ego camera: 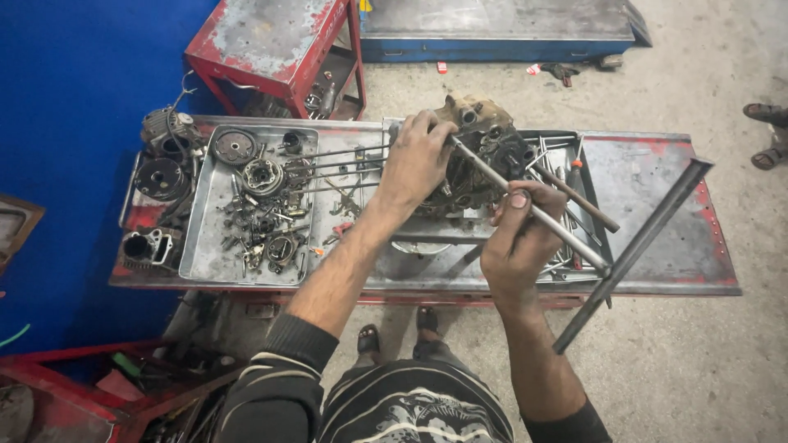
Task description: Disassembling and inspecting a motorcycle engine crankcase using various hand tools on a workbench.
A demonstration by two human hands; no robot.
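Note:
A greasy engine block point(484, 148) stands on a worn red metal workbench point(657, 246). My left hand point(414, 160) rests on its left side, fingers spread over the casing. My right hand point(521, 238) grips the long shaft of a T-handle wrench point(558, 230); the shaft's far end meets the engine near my left fingers, and the crossbar sticks out past the bench's front edge at the right.
A steel tray point(205, 238) holds several small engine parts, gears and long bolts. Round engine parts point(160, 176) lie at the bench's left end. A red cart point(271, 41) stands behind. Another person's sandalled feet point(767, 135) show at the right edge.

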